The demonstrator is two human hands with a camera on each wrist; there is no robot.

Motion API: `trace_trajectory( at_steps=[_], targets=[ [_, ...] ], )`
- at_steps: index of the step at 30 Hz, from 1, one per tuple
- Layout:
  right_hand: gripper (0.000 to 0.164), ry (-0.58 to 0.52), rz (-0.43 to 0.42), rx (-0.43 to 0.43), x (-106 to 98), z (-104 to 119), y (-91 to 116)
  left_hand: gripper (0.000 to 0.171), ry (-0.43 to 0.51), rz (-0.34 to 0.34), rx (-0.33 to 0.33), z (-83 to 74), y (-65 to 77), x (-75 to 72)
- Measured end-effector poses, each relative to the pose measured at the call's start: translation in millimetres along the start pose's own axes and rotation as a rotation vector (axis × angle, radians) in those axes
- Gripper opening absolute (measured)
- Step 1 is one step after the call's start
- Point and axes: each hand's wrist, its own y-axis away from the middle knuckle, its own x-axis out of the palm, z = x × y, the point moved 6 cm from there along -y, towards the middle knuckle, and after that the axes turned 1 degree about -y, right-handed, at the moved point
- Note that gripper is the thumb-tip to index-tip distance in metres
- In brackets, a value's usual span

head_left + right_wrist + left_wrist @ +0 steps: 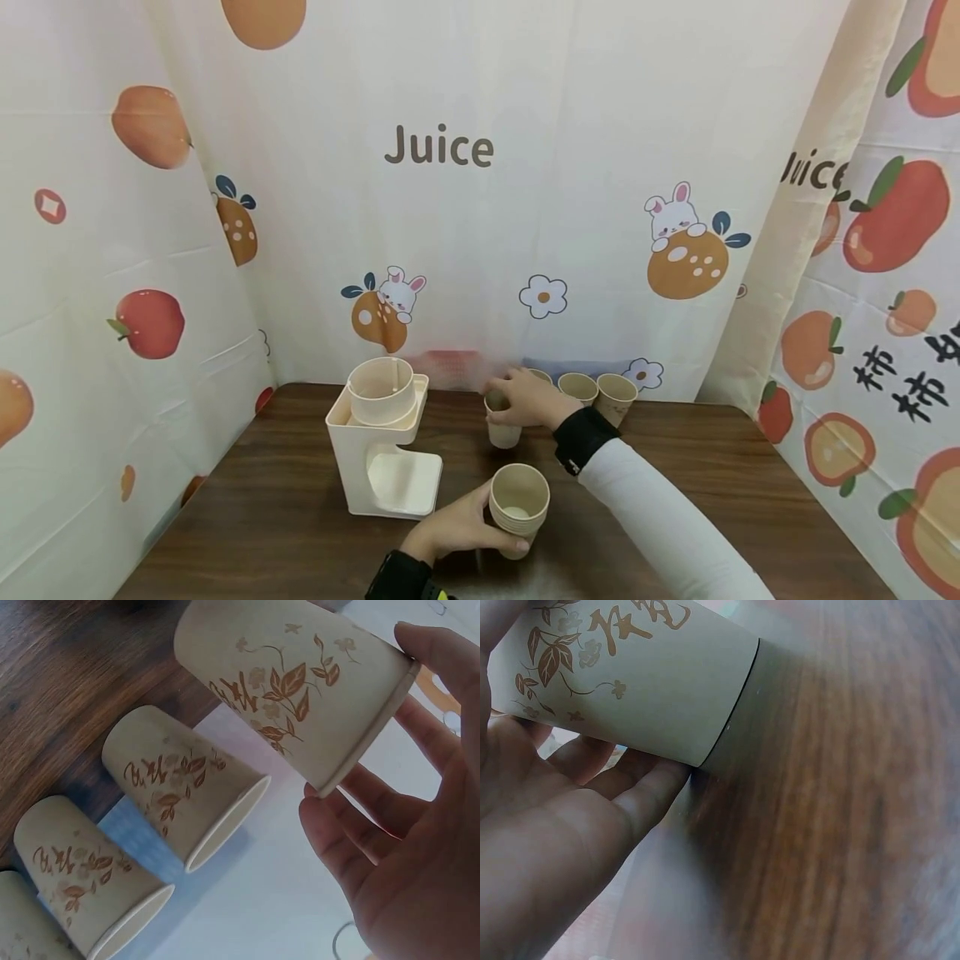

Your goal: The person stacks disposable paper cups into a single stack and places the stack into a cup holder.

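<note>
My left hand (461, 527) grips a stack of beige paper cups (519, 523) near the front of the table, mouth upward, with several rims nested together. In the left wrist view, the printed outer cup (637, 690) shows brown leaves and characters, with fingers beneath it. Farther back, my right hand (531, 398) holds a single paper cup (505, 435) from above, by its rim. The right wrist view shows the same cup (292, 690), thumb on one side of its rim and fingertips on the other.
Three more paper cups (615, 398) stand in a row at the back, right of the held cup and partly behind my right hand. A cream-coloured appliance (358, 467) with a round container (381, 396) on top stands left on the wooden table (285, 517). Printed curtains (465, 225) enclose the table.
</note>
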Motion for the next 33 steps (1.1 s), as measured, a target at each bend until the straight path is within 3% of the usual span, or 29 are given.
trace_trajectory(
  at_steps=[8,21,33],
  targets=[
    [0.039,-0.057,-0.060,-0.061,-9.8,-6.8,24.6,0.076,-0.011,-0.002,-0.015,-0.3,-0.3,-0.2],
    [0.040,-0.042,-0.109,-0.094,-25.5,-4.3,60.0,0.074,-0.046,-0.016,0.015,-1.5,-0.1,0.1],
    [0.039,-0.098,-0.134,-0.135,-67.7,8.0,87.7,0.074,-0.028,-0.007,0.010,-2.1,-0.9,0.9]
  ],
)
